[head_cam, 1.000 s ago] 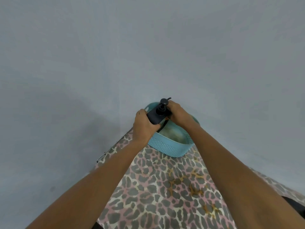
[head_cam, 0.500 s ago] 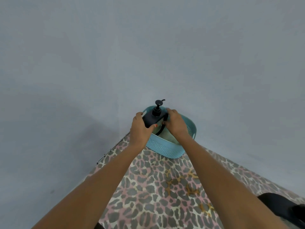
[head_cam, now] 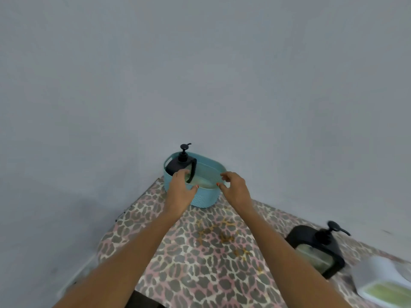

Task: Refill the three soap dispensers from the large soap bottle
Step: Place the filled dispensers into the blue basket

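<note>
The black pump-top soap dispenser (head_cam: 178,166) stands upright at the 9 o'clock end of the teal oval plastic basket (head_cam: 206,200). Left hand (head_cam: 180,193) and right hand (head_cam: 236,190) hover apart, fingers relaxed, gripping nothing.

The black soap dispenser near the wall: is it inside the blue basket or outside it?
Inside. The dispenser stands upright at the left end of the basket, pump on top, the basket wall around it.

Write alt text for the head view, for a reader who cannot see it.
The left hand and right hand hover open at the near rim of a teal basket holding one upright black pump dispenser at its left end. The basket stands on a leopard-print tablecloth by a grey wall; a second black dispenser sits nearer, at right.
</note>
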